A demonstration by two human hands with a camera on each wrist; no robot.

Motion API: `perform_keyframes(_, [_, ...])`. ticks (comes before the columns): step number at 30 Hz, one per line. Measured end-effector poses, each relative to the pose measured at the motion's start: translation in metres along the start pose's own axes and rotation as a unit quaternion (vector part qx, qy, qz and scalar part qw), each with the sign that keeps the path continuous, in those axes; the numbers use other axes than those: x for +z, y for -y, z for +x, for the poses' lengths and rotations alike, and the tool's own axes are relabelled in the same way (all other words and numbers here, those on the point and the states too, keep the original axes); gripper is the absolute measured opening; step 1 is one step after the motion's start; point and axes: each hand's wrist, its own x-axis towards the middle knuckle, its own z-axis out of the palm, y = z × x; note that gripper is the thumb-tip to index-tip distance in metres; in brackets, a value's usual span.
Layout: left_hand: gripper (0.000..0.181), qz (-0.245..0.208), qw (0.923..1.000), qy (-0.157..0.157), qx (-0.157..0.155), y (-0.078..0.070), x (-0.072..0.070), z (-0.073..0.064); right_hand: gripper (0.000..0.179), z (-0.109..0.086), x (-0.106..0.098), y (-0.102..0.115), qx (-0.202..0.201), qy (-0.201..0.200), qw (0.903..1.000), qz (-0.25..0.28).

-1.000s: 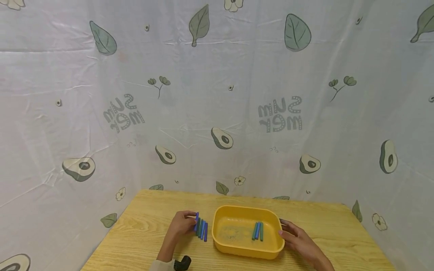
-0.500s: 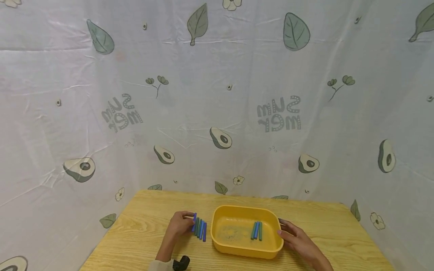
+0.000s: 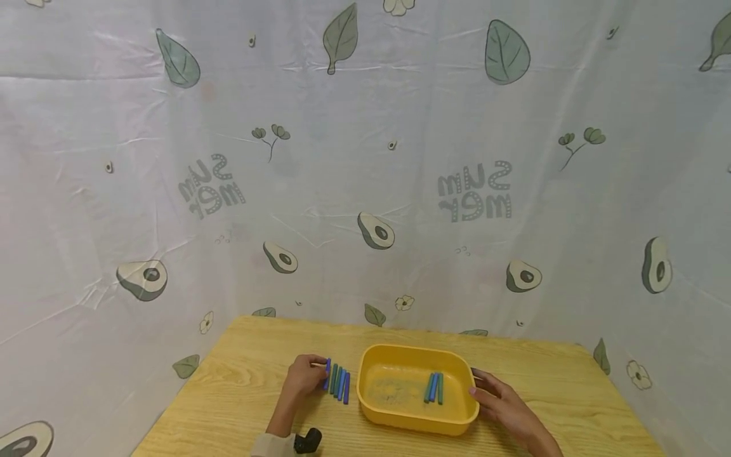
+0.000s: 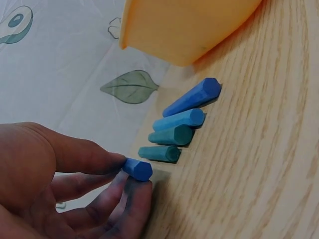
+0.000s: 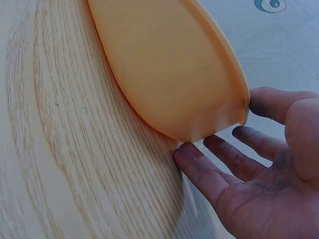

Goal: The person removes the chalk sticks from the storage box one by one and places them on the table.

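My left hand [image 3: 305, 376] is at the left end of a row of pastel sticks on the table. Thumb and fingers pinch a short blue pastel stick [image 4: 139, 170], and the fingertips are smudged dark. Beside it lie a green stick [image 4: 158, 153], a teal stick [image 4: 170, 135], a light blue stick [image 4: 178, 120] and a darker blue stick [image 4: 193, 96]. To their right stands a yellow tray [image 3: 411, 426]. My right hand [image 3: 502, 406] touches the tray's right end, its fingers mostly straight and its thumb against the rim.
Inside the tray, toward its right side, lie two green sticks and a blue stick [image 3: 434, 387] between them. Dark dust marks the tray floor. A patterned white curtain [image 3: 342, 190] hangs behind the wooden table [image 3: 274, 336]. A black wrist mount [image 3: 307, 441] sits on my left wrist.
The head view has shifted slightly. Both hands, the pastel sticks and the tray keep nearly the same places relative to each other.
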Motion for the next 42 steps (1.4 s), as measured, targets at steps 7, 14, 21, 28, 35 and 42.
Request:
perform_keyframes(7, [0.034,0.01,0.9998,-0.009,0.015,0.0,0.006,0.001,0.078,-0.002,0.0,0.002,0.006,-0.009,0.9999,0.001])
perform_keyframes(14, [0.035,0.015,0.9997,-0.017,0.012,-0.002,0.008,0.001,0.079,-0.003,0.0,0.003,0.002,-0.008,1.0,0.001])
perform_keyframes(21, [0.035,0.03,0.9994,-0.015,0.013,-0.004,0.004,-0.001,0.079,-0.002,0.0,0.002,0.002,-0.011,0.9999,-0.002])
perform_keyframes(28, [0.04,0.023,0.9995,-0.016,0.011,-0.012,-0.003,-0.005,0.077,0.0,-0.001,0.001,-0.004,-0.005,1.0,-0.002])
perform_keyframes(35, [0.047,-0.047,0.9989,-0.004,0.003,-0.024,-0.005,-0.01,0.077,0.0,0.0,0.002,-0.007,-0.007,0.9999,-0.005])
perform_keyframes(42, [0.048,-0.074,0.9973,0.001,0.0,-0.033,-0.002,-0.015,0.078,0.0,0.002,-0.002,0.002,-0.02,0.9998,-0.002])
